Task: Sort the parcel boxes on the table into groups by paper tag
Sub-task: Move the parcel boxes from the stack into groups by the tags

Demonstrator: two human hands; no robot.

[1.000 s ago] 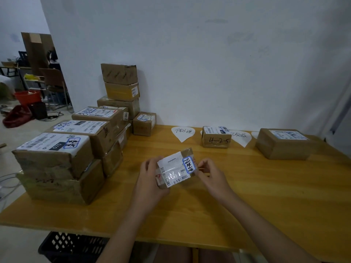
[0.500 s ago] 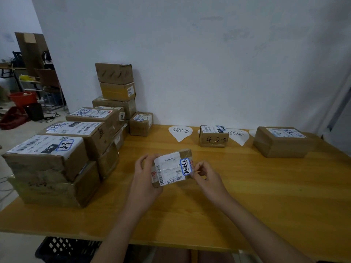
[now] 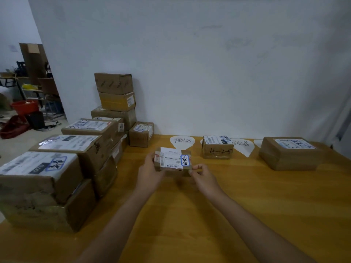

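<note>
I hold a small brown parcel box [image 3: 171, 161] with a white shipping label and a blue-framed handwritten sticker above the middle of the wooden table [image 3: 228, 215]. My left hand [image 3: 149, 174] grips its left end and my right hand [image 3: 204, 177] pinches its lower right corner. Behind it lies a white paper tag [image 3: 182, 142] with handwriting. A box marked 4-2-5 [image 3: 217, 148] sits next to a second paper tag [image 3: 243, 146]. A larger flat box [image 3: 288, 153] stands at the far right, partly covering a third tag [image 3: 258, 142].
A pile of several labelled cardboard boxes [image 3: 62, 168] fills the table's left side, rising to a tall stack [image 3: 115, 99] against the white wall. A small box [image 3: 141, 134] sits beside that stack. Off the table at left are a red tub [image 3: 24, 107] and chairs.
Both hands have carried the small box away from me toward the first paper tag, and levelled it from a tilt so the label faces up.
</note>
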